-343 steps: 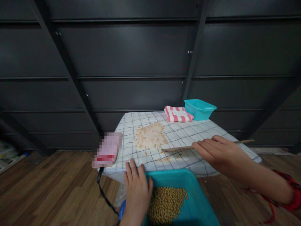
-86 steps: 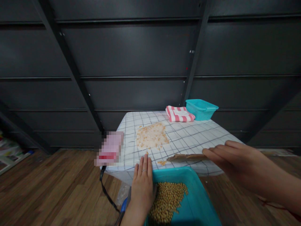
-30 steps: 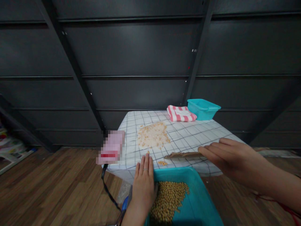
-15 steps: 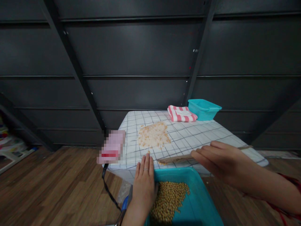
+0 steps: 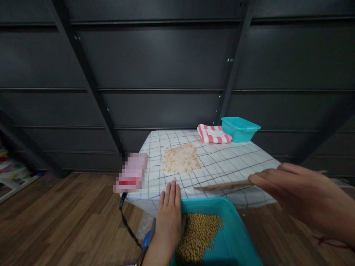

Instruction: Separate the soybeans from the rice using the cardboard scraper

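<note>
My left hand [image 5: 169,214] grips the left rim of a teal tub [image 5: 235,236] that holds a heap of tan beans [image 5: 198,236], held against the near edge of a small table with a checked cloth [image 5: 222,162]. My right hand [image 5: 299,197] is closed on a thin wooden strip [image 5: 222,186], which hovers flat over the cloth's near edge beside the tub. A patch of pale crushed grains [image 5: 181,159] lies on the cloth farther back, with a few loose grains near my left fingertips.
A second teal tub [image 5: 240,128] and a folded red-and-white striped cloth [image 5: 214,133] sit at the table's far right. A blurred pink object [image 5: 131,173] with a black strap hangs at the table's left edge. Dark panelled wall behind, wooden floor around.
My right hand has pulled the wooden strip rightward, away from the tub. The few grains that lay near the table's edge are gone from it. My left hand stays on the tub.
</note>
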`<state>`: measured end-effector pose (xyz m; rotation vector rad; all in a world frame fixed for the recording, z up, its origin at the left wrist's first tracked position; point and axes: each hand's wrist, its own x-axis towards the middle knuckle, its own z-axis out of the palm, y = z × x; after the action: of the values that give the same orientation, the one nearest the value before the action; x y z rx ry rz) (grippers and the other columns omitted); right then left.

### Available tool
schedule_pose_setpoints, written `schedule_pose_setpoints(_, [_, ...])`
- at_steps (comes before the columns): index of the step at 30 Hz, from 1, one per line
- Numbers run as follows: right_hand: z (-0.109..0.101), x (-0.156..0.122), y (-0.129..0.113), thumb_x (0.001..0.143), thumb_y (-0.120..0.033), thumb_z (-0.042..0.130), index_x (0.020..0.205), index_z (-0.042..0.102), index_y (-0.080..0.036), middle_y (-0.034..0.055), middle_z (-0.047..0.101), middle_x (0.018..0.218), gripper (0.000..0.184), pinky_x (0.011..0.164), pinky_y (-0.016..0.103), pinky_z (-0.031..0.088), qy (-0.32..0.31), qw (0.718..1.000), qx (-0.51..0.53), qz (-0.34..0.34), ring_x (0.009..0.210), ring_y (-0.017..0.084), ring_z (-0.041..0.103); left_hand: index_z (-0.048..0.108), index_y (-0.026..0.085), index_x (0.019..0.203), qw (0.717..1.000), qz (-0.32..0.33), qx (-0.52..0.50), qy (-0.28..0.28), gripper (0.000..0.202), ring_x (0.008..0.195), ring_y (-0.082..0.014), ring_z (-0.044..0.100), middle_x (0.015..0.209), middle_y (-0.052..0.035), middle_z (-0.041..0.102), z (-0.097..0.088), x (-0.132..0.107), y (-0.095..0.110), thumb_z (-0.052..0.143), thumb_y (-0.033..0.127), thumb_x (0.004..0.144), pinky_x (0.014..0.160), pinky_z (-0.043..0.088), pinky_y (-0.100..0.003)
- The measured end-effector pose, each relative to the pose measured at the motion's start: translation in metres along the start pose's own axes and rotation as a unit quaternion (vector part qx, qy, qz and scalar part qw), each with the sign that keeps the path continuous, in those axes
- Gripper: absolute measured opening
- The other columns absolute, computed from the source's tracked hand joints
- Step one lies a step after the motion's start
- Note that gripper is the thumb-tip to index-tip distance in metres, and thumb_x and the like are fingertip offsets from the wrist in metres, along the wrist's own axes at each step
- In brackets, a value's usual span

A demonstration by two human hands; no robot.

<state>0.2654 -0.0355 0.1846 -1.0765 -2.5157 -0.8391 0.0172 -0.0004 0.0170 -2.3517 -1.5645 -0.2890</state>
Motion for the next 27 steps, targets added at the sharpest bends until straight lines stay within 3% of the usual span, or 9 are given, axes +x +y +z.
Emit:
schedule_pose_setpoints(4, [0.015,0.001,0.018,0.073,0.004,0.029,0.086,0.058,-0.016,0.0047,0.064,0.068,0.037,0.056,0.03,0.042,0.018,0.991,-0.094,-0.091,0.055,0.015,0.054,0.03,0.002,0.13,1.0,-0.007,-0.026,-0.004,0.067,0.128,-0.0295,0.026,0.14,-0.0178,0.029,0.0,0.0,0.001,0.041,0.012,0.065,0.1,0.035,-0.046])
schedule_pose_setpoints(15, [0.046,0.023,0.034,0.083,-0.001,0.028,0.088,0.059,-0.014,0.0035,0.063,0.067,0.034,0.059,0.029,0.04,0.012,0.983,-0.123,-0.133,0.058,0.014,0.054,0.025,0.003,0.133,1.0,-0.003,-0.024,0.004,0.07,0.129,-0.0291,0.024,0.14,-0.0171,0.029,0.004,0.0,0.001,0.039,0.012,0.065,0.1,0.035,-0.047])
schedule_pose_setpoints(21, [0.053,0.023,0.057,0.081,-0.002,0.028,0.093,0.059,-0.015,0.0051,0.066,0.076,0.036,0.061,0.03,0.041,0.044,0.987,-0.134,-0.073,0.067,0.015,0.057,0.029,0.001,0.131,1.0,0.0,-0.013,0.003,0.068,0.127,-0.03,0.027,0.14,-0.0182,0.029,0.005,0.001,-0.001,0.041,0.012,0.066,0.099,0.036,-0.046])
schedule_pose_setpoints(24, [0.055,0.027,0.069,0.08,-0.003,0.03,0.097,0.058,-0.015,0.0064,0.066,0.081,0.035,0.064,0.032,0.04,0.054,0.99,-0.125,-0.034,0.072,0.016,0.058,0.019,0.004,0.135,1.0,0.011,-0.018,0.02,0.072,0.128,-0.0292,0.025,0.141,-0.0173,0.027,0.01,-0.001,-0.002,0.04,0.012,0.067,0.099,0.035,-0.048])
schedule_pose_setpoints(27, [0.07,0.039,0.079,0.077,-0.004,0.034,0.098,0.058,-0.015,0.0073,0.066,0.081,0.034,0.067,0.034,0.039,0.086,0.994,-0.064,0.027,0.074,0.018,0.057,0.011,0.006,0.137,0.999,0.015,-0.019,0.039,0.075,0.129,-0.029,0.023,0.141,-0.0171,0.025,0.016,-0.001,-0.003,0.039,0.012,0.068,0.098,0.036,-0.049])
